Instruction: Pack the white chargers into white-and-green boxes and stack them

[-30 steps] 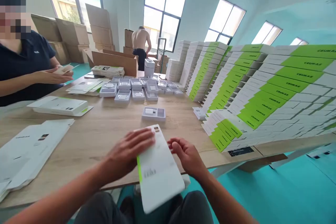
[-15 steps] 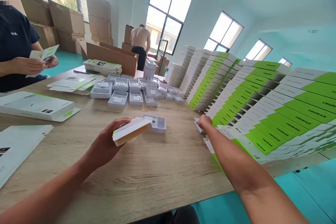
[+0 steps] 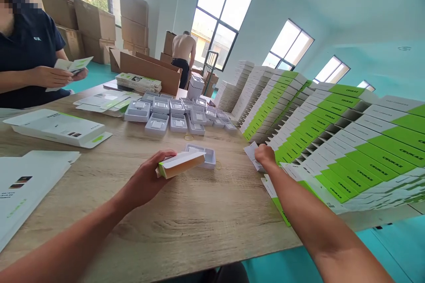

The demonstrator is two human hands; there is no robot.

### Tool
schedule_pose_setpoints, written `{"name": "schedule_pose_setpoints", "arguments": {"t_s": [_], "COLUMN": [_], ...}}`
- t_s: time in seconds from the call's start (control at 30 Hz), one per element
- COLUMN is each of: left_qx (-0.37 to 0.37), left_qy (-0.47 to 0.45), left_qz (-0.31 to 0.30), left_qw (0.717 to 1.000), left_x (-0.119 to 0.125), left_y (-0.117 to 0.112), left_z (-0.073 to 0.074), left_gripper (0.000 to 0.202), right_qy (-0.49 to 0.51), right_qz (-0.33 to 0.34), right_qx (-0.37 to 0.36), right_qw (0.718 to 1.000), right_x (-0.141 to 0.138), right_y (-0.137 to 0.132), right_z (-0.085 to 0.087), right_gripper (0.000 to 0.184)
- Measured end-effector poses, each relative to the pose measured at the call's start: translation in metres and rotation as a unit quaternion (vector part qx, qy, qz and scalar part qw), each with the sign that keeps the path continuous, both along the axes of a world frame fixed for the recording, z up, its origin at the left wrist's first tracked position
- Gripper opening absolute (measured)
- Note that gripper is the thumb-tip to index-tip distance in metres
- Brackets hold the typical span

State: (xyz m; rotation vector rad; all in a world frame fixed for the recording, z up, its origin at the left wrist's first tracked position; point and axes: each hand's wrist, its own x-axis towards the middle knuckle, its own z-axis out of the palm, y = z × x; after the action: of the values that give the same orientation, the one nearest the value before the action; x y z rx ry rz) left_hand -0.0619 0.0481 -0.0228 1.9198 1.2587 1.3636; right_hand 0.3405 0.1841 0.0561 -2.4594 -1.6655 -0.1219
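**Head view, left hand:** the left hand point(image 3: 144, 182) reaches across the counter point(image 3: 199, 225), forearm slanting in from the lower left.
**Left fingers:** the fingers point(image 3: 164, 157) are curled closed around a white box point(image 3: 181, 164) with a green end, gripping it above the wood.
**Right hand:** the right hand point(image 3: 264, 154) reaches forward to the counter's right side, resting on a white card point(image 3: 251, 155).
**Right fingers:** the fingers point(image 3: 260, 150) are bunched on the white card; whether they pinch it, I cannot tell.
**Around:** a grey plastic tray point(image 3: 201, 156) sits just beside the white box, with rows of trays point(image 3: 162, 115) beyond.
**In the way:** stacked green-and-white boxes point(image 3: 348, 150) stand directly beyond the right hand.
**Open room:** bare wood lies under both forearms, out to the counter's near edge.
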Motion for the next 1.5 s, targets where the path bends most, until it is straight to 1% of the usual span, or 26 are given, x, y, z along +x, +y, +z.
{"name": "schedule_pose_setpoints", "arguments": {"t_s": [0.07, 0.1, 0.2, 0.27, 0.33, 0.4, 0.43, 0.53, 0.6, 0.63, 0.67, 0.73, 0.8, 0.87, 0.93, 0.97, 1.03, 1.07, 1.13, 1.17, 1.23, 1.3, 1.37, 1.4, 1.47, 1.5], "left_qx": [0.0, -0.002, -0.01, -0.005, 0.003, 0.005, 0.004, 0.001, 0.003, 0.004, 0.005, 0.006, 0.003, -0.009, -0.026, -0.034, -0.047, -0.051, -0.056, -0.056, -0.053, -0.049, -0.048, -0.048, -0.052, -0.054], "left_qy": [-0.005, -0.01, -0.028, -0.034, -0.031, -0.025, -0.024, -0.03, -0.035, -0.035, -0.036, -0.041, -0.053, -0.073, -0.098, -0.112, -0.141, -0.157, -0.19, -0.205, -0.23, -0.246, -0.254, -0.255, -0.252, -0.249], "left_qz": [0.019, 0.031, 0.062, 0.079, 0.094, 0.101, 0.1, 0.083, 0.075, 0.073, 0.072, 0.071, 0.071, 0.073, 0.08, 0.086, 0.104, 0.114, 0.136, 0.146, 0.158, 0.158, 0.151, 0.149, 0.147, 0.146], "left_qw": [1.0, 0.999, 0.998, 0.996, 0.995, 0.995, 0.995, 0.996, 0.997, 0.997, 0.997, 0.997, 0.996, 0.995, 0.992, 0.989, 0.983, 0.98, 0.971, 0.966, 0.959, 0.955, 0.954, 0.954, 0.955, 0.956], "left_x": [-0.001, -0.001, -0.003, -0.004, -0.004, -0.005, -0.004, -0.003, -0.002, -0.001, -0.001, 0.001, 0.002, 0.003, 0.003, 0.002, -0.002, -0.004, -0.01, -0.012, -0.017, -0.018, -0.018, -0.018, -0.017, -0.017], "left_y": [0.001, 0.002, 0.004, 0.004, 0.004, 0.004, 0.004, 0.004, 0.003, 0.003, 0.002, 0.001, -0.001, -0.001, -0.001, 0.0, 0.004, 0.006, 0.011, 0.013, 0.016, 0.017, 0.018, 0.018, 0.017, 0.017], "left_z": [0.0, 0.0, 0.0, 0.001, 0.001, 0.0, 0.0, -0.002, -0.002, -0.002, -0.001, 0.002, 0.005, 0.007, 0.009, 0.01, 0.01, 0.01, 0.01, 0.01, 0.01, 0.009, 0.008, 0.008, 0.007, 0.006], "left_gripper": [0.042, 0.042, 0.041, 0.039, 0.039, 0.039, 0.04, 0.041, 0.042, 0.042, 0.042, 0.043, 0.042, 0.041, 0.042, 0.042, 0.045, 0.047, 0.051, 0.053, 0.055, 0.056, 0.057, 0.057, 0.056, 0.056], "right_qy": [0.117, 0.19, 0.38, 0.507, 0.652, 0.766, 0.799, 0.841, 0.851, 0.848, 0.839, 0.806, 0.753, 0.658, 0.516, 0.436, 0.292, 0.237, 0.159, 0.137, 0.123, 0.139, 0.165, 0.176, 0.2, 0.211], "right_qz": [0.046, 0.074, 0.165, 0.218, 0.241, 0.225, 0.208, 0.173, 0.175, 0.183, 0.192, 0.208, 0.224, 0.263, 0.344, 0.399, 0.491, 0.51, 0.485, 0.459, 0.436, 0.416, 0.356, 0.323, 0.295, 0.299], "right_qx": [0.066, 0.092, 0.123, 0.097, 0.036, -0.033, -0.059, -0.1, -0.105, -0.099, -0.086, -0.044, 0.0, 0.033, 0.047, 0.043, 0.02, 0.01, 0.004, 0.009, 0.037, 0.102, 0.176, 0.193, 0.178, 0.159], "right_qw": [0.99, 0.975, 0.902, 0.828, 0.718, 0.601, 0.561, 0.502, 0.484, 0.488, 0.502, 0.553, 0.619, 0.704, 0.783, 0.806, 0.821, 0.827, 0.86, 0.878, 0.891, 0.893, 0.903, 0.91, 0.917, 0.917], "right_x": [-0.016, -0.027, -0.063, -0.088, -0.111, -0.131, -0.139, -0.156, -0.163, -0.165, -0.165, -0.164, -0.161, -0.16, -0.168, -0.175, -0.194, -0.204, -0.221, -0.226, -0.229, -0.221, -0.21, -0.205, -0.2, -0.199], "right_y": [-0.011, -0.019, -0.051, -0.078, -0.103, -0.124, -0.131, -0.145, -0.149, -0.15, -0.151, -0.154, -0.158, -0.162, -0.165, -0.166, -0.164, -0.161, -0.152, -0.148, -0.141, -0.134, -0.126, -0.121, -0.109, -0.104], "right_z": [0.01, 0.014, 0.015, 0.007, -0.004, -0.015, -0.02, -0.031, -0.036, -0.038, -0.04, -0.044, -0.048, -0.052, -0.054, -0.056, -0.058, -0.059, -0.063, -0.066, -0.072, -0.079, -0.086, -0.089, -0.094, -0.097], "right_gripper": [0.032, 0.03, 0.028, 0.027, 0.025, 0.024, 0.024, 0.03, 0.039, 0.042, 0.046, 0.048, 0.041, 0.03, 0.02, 0.02, 0.034, 0.045, 0.061, 0.061, 0.055, 0.054, 0.063, 0.07, 0.08, 0.077]}}
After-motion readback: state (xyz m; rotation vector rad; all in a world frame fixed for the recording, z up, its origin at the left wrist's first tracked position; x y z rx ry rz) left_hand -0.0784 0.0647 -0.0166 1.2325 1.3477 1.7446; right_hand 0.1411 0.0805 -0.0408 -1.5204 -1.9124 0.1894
